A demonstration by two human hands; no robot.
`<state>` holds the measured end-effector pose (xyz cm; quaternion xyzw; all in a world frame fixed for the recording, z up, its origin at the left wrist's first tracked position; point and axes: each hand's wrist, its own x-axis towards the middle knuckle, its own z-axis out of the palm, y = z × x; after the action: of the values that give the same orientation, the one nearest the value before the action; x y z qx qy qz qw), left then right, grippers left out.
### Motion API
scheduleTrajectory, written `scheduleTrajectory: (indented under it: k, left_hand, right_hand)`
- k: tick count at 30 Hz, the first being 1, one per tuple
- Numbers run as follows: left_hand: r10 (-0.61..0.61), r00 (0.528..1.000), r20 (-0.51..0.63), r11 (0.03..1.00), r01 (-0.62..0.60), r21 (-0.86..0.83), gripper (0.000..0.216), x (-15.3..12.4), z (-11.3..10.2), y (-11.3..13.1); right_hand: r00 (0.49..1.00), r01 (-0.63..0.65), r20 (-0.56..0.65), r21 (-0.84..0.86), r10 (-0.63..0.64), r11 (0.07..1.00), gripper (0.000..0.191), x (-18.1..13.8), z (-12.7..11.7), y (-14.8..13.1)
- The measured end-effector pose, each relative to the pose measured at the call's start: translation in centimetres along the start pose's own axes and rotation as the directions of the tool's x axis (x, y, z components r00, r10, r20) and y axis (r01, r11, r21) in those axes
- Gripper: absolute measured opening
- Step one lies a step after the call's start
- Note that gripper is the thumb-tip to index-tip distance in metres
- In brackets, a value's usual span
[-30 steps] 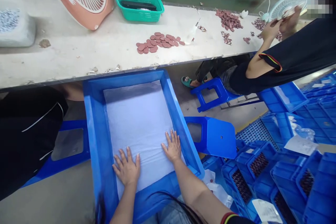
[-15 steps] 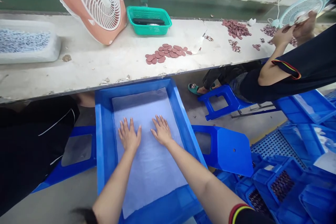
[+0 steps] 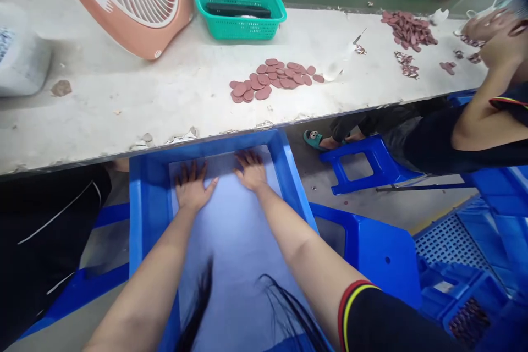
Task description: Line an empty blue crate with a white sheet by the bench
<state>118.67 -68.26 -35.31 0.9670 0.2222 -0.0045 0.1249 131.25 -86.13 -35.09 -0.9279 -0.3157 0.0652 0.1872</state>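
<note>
Both of my hands rest inside a blue plastic tray (image 3: 141, 214), lying flat on the pale sheet (image 3: 231, 242) that lines its bottom. My left hand (image 3: 192, 188) is open with fingers spread, near the far left corner of the sheet. Toward the far right corner, my right hand (image 3: 251, 170) lies open too, its fingers pointing at the tray's far wall. Neither hand holds anything. Strands of dark hair hang in front of the near part of the sheet.
On the white workbench (image 3: 157, 104) are a pile of reddish-brown oval pieces (image 3: 264, 80), a green basket (image 3: 243, 30) and an orange fan (image 3: 124, 16). Blue stools (image 3: 379, 247) stand at the right. A co-worker's hands (image 3: 495, 38) are over the bench; another person sits at left.
My hands have slid forward over the sheet, toward the tray's far end. The head view has moved closer to the bench.
</note>
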Motion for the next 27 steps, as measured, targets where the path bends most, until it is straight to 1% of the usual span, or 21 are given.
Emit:
scheduleTrajectory:
  k: [3, 5, 9, 11, 12, 13, 14, 16, 19, 21, 22, 23, 24, 25, 27]
  left_hand:
    - [-0.063, 0.998, -0.025, 0.998, 0.063, 0.009, 0.076, -0.5, -0.1, -0.4]
    - [-0.105, 0.994, -0.041, 0.994, 0.105, 0.002, 0.077, -0.4, -0.3, -0.7]
    - [-0.146, 0.989, -0.03, 0.989, 0.145, -0.02, 0.081, 0.3, -1.5, -0.8]
    - [-0.158, 0.987, -0.027, 0.987, 0.157, -0.027, 0.084, -0.5, -2.3, -0.2]
    - [-0.167, 0.985, -0.036, 0.986, 0.166, -0.029, 0.085, -1.6, -2.7, 0.4]
    - [-0.176, 0.983, -0.051, 0.984, 0.175, -0.031, 0.085, -3.3, -3.0, 1.1]
    - [-0.176, 0.982, -0.063, 0.984, 0.174, -0.034, 0.082, -5.5, -3.3, 2.0]
    - [-0.157, 0.986, -0.053, 0.987, 0.155, -0.047, 0.075, -11.7, -3.3, 3.9]
    - [-0.157, 0.988, 0.006, 0.985, 0.157, -0.077, 0.06, -22.6, -1.8, 6.0]
    - [-0.208, 0.978, 0.033, 0.974, 0.21, -0.086, 0.058, -28.4, -0.1, 6.3]
    - [-0.234, 0.972, 0.04, 0.968, 0.236, -0.087, 0.058, -30.4, 0.8, 6.1]
    - [-0.251, 0.967, 0.047, 0.963, 0.255, -0.089, 0.058, -31.7, 1.5, 5.9]
    - [-0.266, 0.963, 0.052, 0.959, 0.27, -0.091, 0.059, -32.5, 2.1, 5.7]
    - [-0.275, 0.96, 0.057, 0.956, 0.28, -0.092, 0.059, -32.8, 2.5, 5.5]
    - [-0.285, 0.956, 0.067, 0.952, 0.291, -0.097, 0.06, -32.7, 2.9, 5.3]
  right_hand:
    - [0.985, -0.16, -0.072, -0.022, 0.158, 0.987, 0.056, -0.7, -0.5, 2.3]
    - [0.974, -0.211, -0.094, -0.028, 0.208, 0.977, 0.055, -0.7, -0.9, 3.1]
    - [0.975, -0.213, -0.067, -0.031, 0.211, 0.976, 0.056, -0.4, -2.0, 3.1]
    - [0.98, -0.196, -0.046, -0.029, 0.195, 0.98, 0.061, -1.4, -2.6, 2.2]
    - [0.983, -0.183, -0.036, -0.029, 0.182, 0.983, 0.064, -2.5, -2.9, 1.5]
    - [0.986, -0.168, -0.026, -0.03, 0.167, 0.985, 0.066, -4.2, -3.0, 0.5]
    - [0.988, -0.151, -0.011, -0.03, 0.151, 0.988, 0.067, -6.5, -2.9, -0.9]
    - [0.991, -0.126, 0.04, -0.03, 0.128, 0.992, 0.067, -12.5, -2.3, -4.1]
    - [0.982, -0.14, 0.122, -0.038, 0.144, 0.989, 0.064, -23.0, -0.1, -8.8]
    - [0.969, -0.18, 0.165, -0.057, 0.187, 0.982, 0.059, -28.7, 1.7, -10.3]
    - [0.959, -0.209, 0.18, -0.07, 0.218, 0.975, 0.06, -30.7, 2.4, -10.3]
    - [0.951, -0.227, 0.195, -0.078, 0.238, 0.971, 0.061, -32.2, 2.9, -9.8]
    - [0.943, -0.251, 0.204, -0.088, 0.264, 0.964, 0.062, -33.2, 3.0, -8.9]
    - [0.933, -0.277, 0.21, -0.097, 0.291, 0.956, 0.063, -33.8, 2.9, -7.6]
    - [0.916, -0.322, 0.216, -0.108, 0.339, 0.94, 0.065, -34.2, 1.9, -4.7]
